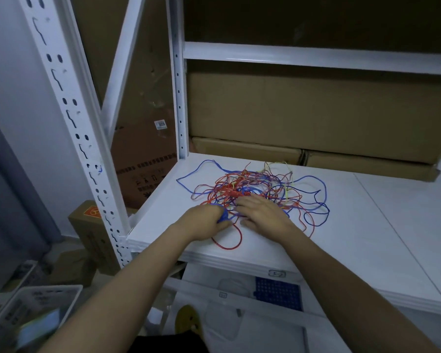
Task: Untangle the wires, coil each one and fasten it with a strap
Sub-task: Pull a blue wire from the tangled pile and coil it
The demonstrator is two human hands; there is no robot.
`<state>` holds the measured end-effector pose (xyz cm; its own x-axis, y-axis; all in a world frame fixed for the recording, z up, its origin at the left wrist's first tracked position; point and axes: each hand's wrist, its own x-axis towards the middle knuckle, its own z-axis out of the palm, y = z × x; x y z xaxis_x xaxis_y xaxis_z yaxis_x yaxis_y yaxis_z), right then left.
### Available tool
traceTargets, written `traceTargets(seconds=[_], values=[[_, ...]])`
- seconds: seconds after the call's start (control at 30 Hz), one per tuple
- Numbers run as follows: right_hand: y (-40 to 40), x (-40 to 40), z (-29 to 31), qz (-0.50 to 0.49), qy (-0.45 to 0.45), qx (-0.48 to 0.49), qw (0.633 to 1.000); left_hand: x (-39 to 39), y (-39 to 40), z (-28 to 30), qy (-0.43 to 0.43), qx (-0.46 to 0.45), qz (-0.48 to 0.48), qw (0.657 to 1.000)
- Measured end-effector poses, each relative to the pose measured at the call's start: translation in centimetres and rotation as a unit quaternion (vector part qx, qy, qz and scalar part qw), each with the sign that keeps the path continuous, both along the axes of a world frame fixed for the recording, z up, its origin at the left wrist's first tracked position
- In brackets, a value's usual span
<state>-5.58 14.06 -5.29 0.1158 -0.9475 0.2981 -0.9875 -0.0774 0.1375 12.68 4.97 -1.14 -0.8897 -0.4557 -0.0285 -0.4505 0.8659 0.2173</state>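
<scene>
In the head view, a tangle of wires [255, 192], red, blue and a few yellow strands, lay on a white shelf [367, 225] at the centre of the frame, with long blue loops straying to the upper left and to the right of the pile and one red loop [227, 238] trailing toward the shelf's near edge. Both bare forearms reached in from the bottom of the frame. The left hand [204, 221] rested at the pile's near left edge, its fingers curled round a small bunch of blue wire [223, 217]. The right hand [262, 211] lay palm down on the near side of the tangle, its fingers [245, 203] fairly straight, a little spread and pointing left, pressing on the red strands close to the left hand; whether it pinched any strand could not be told. No coiled wire showed anywhere on the shelf. Cardboard boxes [316, 115] stood stacked along the back of the shelf, in the upper right of the frame. A white perforated post [71, 128] ran diagonally down the left side, with another box [92, 233] behind it. A white basket [23, 309] sat in the lower left corner, and a blue perforated panel [278, 291] showed under the shelf edge at lower centre.
</scene>
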Motion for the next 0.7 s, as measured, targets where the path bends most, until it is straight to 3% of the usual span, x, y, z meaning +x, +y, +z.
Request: traceTargets(seconds=[0.07, 0.13, 0.3, 0.53, 0.7], values=[[-0.2, -0.9, 0.5, -0.047, -0.054, -0.027, 0.997, 0.2, -0.6, 1.4, 0.104, 0.111, 0.023, 0.988], [-0.1, -1.8, 1.3, -0.087, -0.102, -0.05, 0.99, 0.4, -0.8, 3.4, 0.219, 0.207, 0.033, 0.953], [-0.9, -3.3, 2.7, -0.112, -0.144, -0.059, 0.981, 0.4, -0.6, 7.1, 0.375, 0.299, 0.025, 0.877], [-2.0, -4.2, 3.6, -0.135, -0.251, -0.034, 0.958, -0.6, -0.1, 8.1, 0.447, 0.378, 0.028, 0.81], [-2.4, -4.0, 5.3, -0.115, -0.351, -0.117, 0.922, -1.3, -1.4, 8.5, 0.458, 0.352, 0.064, 0.814]])
